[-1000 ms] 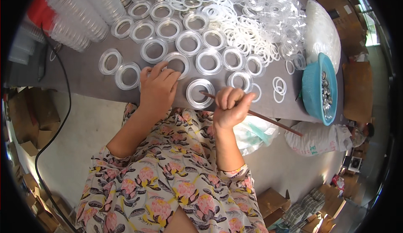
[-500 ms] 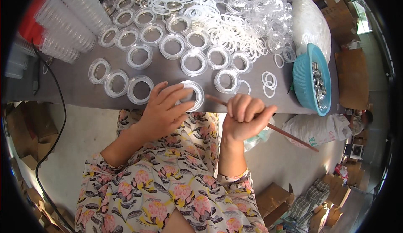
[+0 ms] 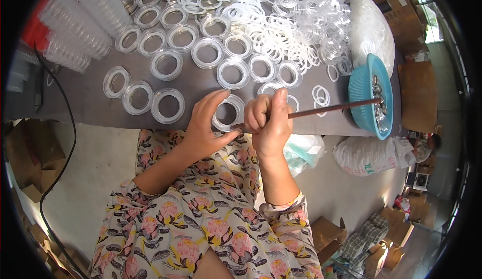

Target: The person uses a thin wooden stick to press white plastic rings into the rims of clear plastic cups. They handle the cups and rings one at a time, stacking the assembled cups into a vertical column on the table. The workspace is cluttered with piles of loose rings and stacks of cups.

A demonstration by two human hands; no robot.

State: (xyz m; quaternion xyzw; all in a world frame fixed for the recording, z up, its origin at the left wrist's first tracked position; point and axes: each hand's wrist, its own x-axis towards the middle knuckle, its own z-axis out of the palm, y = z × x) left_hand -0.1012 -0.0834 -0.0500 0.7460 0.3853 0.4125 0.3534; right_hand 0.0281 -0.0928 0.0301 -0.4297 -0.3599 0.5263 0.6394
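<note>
At the table's near edge lies a clear round plastic case (image 3: 217,116) with a white ring inside. My left hand (image 3: 202,132) curves around its left side, fingers at the upper rim and thumb at the lower rim, holding it. My right hand (image 3: 270,127) is closed in a fist around a thin brown stick (image 3: 329,110), thumb pointing up. The stick's left tip meets the lower right part of the case's rim; its other end reaches over the blue basket. More such cases (image 3: 166,106) stand in loose rows beyond my hands.
Loose white rings (image 3: 273,38) are heaped at the back, beside a pile of clear plastic parts (image 3: 321,13). Stacked clear cups (image 3: 75,20) stand at the left. A blue basket (image 3: 359,90) of shiny round pieces sits at the right edge. A black cable (image 3: 75,128) hangs at the left.
My right hand has moved left to the case and the stick has swung, its far end rising. My left hand has shifted from above the case to its left side, thumb and fingers around it.
</note>
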